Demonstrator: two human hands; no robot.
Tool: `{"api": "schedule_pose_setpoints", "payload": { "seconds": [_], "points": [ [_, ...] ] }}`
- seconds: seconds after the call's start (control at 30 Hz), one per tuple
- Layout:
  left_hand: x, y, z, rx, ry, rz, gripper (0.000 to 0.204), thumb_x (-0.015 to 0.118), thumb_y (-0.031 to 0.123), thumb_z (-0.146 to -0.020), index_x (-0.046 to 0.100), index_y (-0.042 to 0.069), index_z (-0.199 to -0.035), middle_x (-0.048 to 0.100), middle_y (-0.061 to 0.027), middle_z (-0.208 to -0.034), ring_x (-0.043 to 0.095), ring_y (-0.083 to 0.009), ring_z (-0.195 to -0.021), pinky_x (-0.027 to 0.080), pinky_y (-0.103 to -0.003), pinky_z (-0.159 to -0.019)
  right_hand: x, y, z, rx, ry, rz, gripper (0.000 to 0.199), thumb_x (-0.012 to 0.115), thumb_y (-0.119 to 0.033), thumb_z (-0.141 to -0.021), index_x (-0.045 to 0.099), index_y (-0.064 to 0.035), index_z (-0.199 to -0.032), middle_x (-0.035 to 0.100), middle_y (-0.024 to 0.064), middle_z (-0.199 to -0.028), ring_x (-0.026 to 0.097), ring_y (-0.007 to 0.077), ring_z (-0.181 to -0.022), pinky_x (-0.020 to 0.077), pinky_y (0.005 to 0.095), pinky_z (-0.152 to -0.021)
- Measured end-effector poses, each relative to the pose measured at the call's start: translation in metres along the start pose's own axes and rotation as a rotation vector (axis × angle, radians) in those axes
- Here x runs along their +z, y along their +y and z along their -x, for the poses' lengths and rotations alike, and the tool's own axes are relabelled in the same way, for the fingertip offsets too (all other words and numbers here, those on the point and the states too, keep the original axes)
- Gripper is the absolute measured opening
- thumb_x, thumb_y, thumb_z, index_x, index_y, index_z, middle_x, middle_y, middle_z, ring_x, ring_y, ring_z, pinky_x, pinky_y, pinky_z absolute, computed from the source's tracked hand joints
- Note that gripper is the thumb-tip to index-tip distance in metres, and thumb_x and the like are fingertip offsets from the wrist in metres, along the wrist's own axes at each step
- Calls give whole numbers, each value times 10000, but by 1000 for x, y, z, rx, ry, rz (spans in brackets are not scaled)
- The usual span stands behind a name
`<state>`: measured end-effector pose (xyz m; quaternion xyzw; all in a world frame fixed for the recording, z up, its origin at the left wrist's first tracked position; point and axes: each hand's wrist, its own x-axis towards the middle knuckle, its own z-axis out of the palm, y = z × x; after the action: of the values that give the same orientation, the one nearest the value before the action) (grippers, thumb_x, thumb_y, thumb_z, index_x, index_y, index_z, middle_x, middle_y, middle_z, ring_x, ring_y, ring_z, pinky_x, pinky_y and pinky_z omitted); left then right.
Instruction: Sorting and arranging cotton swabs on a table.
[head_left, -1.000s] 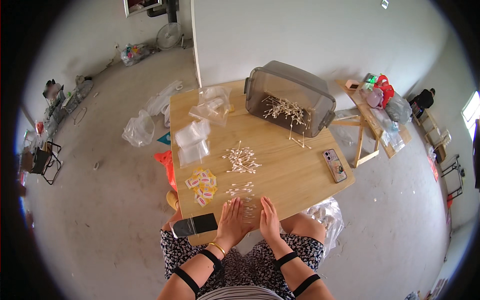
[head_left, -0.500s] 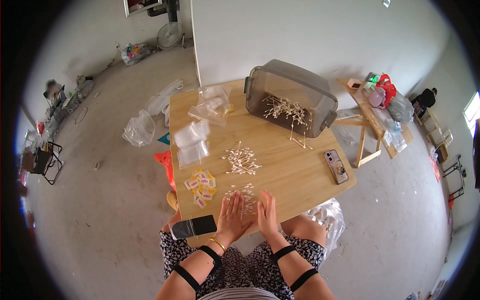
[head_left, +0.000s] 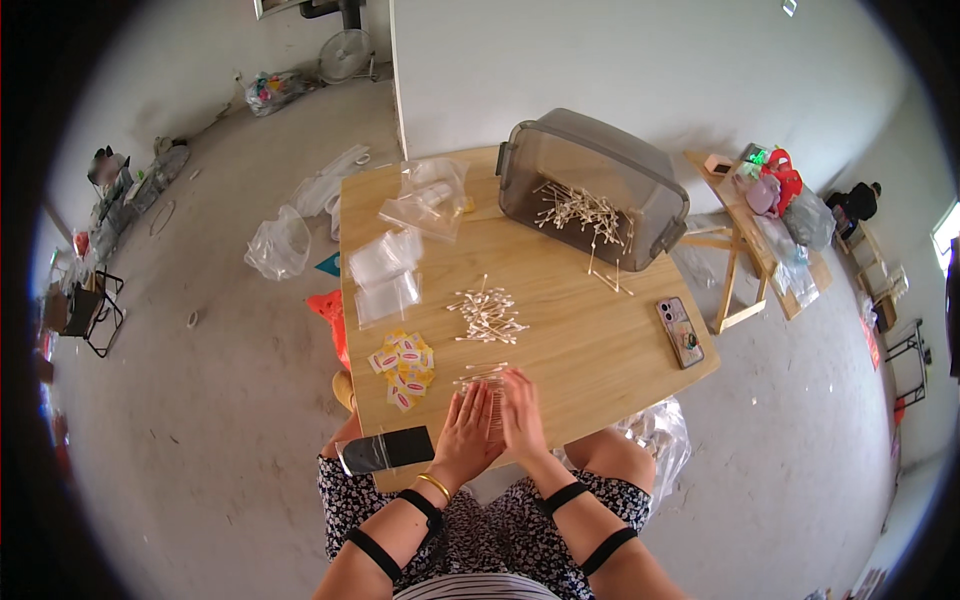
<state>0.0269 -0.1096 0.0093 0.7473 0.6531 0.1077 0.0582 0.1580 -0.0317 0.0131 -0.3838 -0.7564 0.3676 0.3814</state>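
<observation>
Near the front edge of the wooden table, a small batch of cotton swabs (head_left: 496, 412) lies between my two hands, mostly side by side. My left hand (head_left: 467, 430) rests flat along their left side, fingers stretched out. On the other side stands my right hand (head_left: 522, 412), fingers slightly bent and apart, its edge by the swabs. Just beyond is a loose pile of cotton swabs (head_left: 488, 314). Farther back, a grey see-through bin (head_left: 590, 150) lies tipped on its side, with more swabs (head_left: 585, 215) inside and a few spilling over its rim.
Yellow and white paper labels (head_left: 402, 370) lie left of my hands, above a black flat pouch (head_left: 390, 450). Clear plastic bags (head_left: 386, 275) are stacked farther back. A phone (head_left: 680, 332) sits at the right edge. Beyond stands a wooden side table (head_left: 735, 225) with bags.
My right hand has moved in toward the left and its fingers have bent more. My left hand stays nearly in place beside the swabs. The whole view has shifted slightly.
</observation>
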Motion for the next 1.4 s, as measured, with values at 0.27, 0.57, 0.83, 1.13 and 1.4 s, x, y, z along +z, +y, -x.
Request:
{"api": "schedule_pose_setpoints", "payload": {
  "seconds": [0.27,0.57,0.83,1.13,1.4],
  "points": [
    [-6,8,5,-9,-95,-78,953,462,636,-975,223,-48,-1594,159,-188,-1694,66,-298,-1589,62,-496,-1279,-37,7,26,142,231,147,344,466,-43,-1017,502,-11,-1358,481,246,-1410,428,437,-1387,407,479,-1116],
    [-8,18,3,-51,-85,-127,995,541,644,-936,238,-43,-1589,218,-196,-1676,111,-303,-1584,69,-548,-1262,-26,9,32,87,226,224,336,495,-51,-993,523,0,-1323,534,228,-1349,448,452,-1358,375,520,-1136],
    [-4,20,10,-52,-50,-31,1021,542,658,-929,207,-34,-1601,200,-192,-1683,116,-302,-1583,60,-557,-1260,-27,5,31,81,224,279,342,505,-45,-976,528,10,-1312,539,220,-1342,452,441,-1355,338,534,-1168],
    [1,8,12,-31,13,149,1003,642,535,-917,178,-31,-1602,146,-235,-1681,101,-358,-1578,86,-512,-1275,-18,-3,30,112,198,53,363,486,-36,-995,526,-19,-1355,494,227,-1395,436,431,-1380,400,473,-1124],
    [-8,-11,9,-63,19,226,1131,773,378,-794,104,-34,-1607,126,-246,-1679,88,-377,-1575,94,-511,-1282,-3,-9,23,114,157,-105,365,455,-32,-1010,529,-16,-1367,493,198,-1407,415,382,-1423,362,452,-1155]
  ]
}}
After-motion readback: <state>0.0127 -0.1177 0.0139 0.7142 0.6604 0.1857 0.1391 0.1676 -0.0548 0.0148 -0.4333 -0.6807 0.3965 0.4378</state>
